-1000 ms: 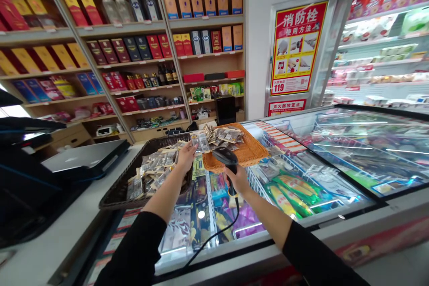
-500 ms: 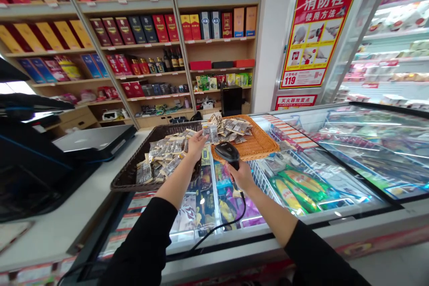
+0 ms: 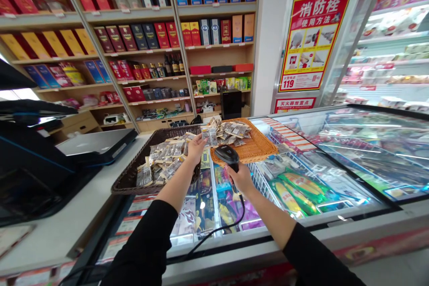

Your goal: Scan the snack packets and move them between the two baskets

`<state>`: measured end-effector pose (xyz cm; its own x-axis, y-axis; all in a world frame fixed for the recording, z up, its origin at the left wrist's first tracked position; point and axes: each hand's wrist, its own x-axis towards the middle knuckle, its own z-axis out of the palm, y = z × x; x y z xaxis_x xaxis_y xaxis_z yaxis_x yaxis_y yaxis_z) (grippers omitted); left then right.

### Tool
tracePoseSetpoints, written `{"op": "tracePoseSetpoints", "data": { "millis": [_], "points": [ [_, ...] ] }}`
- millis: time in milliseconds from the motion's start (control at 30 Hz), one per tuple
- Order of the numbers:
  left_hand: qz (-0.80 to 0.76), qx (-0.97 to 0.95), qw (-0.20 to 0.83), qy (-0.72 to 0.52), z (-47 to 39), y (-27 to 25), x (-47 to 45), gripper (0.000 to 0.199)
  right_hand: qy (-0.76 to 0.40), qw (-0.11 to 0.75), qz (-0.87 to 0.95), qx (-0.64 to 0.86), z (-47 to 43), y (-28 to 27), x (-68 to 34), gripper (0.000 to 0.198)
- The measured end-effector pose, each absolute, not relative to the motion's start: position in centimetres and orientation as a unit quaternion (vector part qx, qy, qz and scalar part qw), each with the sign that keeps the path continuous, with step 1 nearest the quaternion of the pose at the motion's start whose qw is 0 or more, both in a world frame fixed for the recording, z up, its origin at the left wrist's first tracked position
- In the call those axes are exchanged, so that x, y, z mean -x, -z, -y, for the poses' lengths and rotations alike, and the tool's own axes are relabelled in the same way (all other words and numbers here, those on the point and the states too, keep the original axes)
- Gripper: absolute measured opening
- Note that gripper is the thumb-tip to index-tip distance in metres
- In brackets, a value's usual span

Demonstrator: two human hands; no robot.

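By the orange basket [image 3: 259,146], pinches a packet [image 3: 211,136] in left hand [image 3: 196,146], grips scanner [image 3: 227,155] in right hand [image 3: 241,177], apparently mid-scan, next needing steady aim.

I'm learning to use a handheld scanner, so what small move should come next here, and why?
Probably aim the black scanner a little more squarely at the small packet: the right hand grips the scanner by its handle, and the left hand holds the packet near the scanner's head. Whether it has been read cannot be seen.
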<state>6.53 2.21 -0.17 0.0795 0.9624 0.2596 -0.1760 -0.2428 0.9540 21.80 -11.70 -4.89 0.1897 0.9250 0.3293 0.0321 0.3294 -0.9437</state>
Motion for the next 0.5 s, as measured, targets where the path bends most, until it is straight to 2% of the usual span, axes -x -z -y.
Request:
{"op": "tracePoseSetpoints", "data": {
  "millis": [100,167,367,500],
  "points": [
    [-0.391,-0.556,0.466,-0.566,-1.7,-0.1,-6.8,0.051,-0.401,0.638,0.485,0.443,11.2,5.1,-22.0,0.030],
    [-0.428,-0.578,0.409,-0.562,-0.9,-0.7,-7.0,0.051,-0.446,0.652,0.438,0.429,10.9,5.2,-22.3,0.033],
    [-0.538,-0.620,0.078,-0.566,2.3,-3.3,-5.0,0.053,-0.521,0.681,0.341,0.384,11.0,5.1,-24.0,0.040],
    [-0.639,-0.663,0.002,-0.390,2.9,-3.5,-1.1,0.044,-0.522,0.692,0.324,0.379,11.2,5.3,-24.7,0.041]
  ]
}}
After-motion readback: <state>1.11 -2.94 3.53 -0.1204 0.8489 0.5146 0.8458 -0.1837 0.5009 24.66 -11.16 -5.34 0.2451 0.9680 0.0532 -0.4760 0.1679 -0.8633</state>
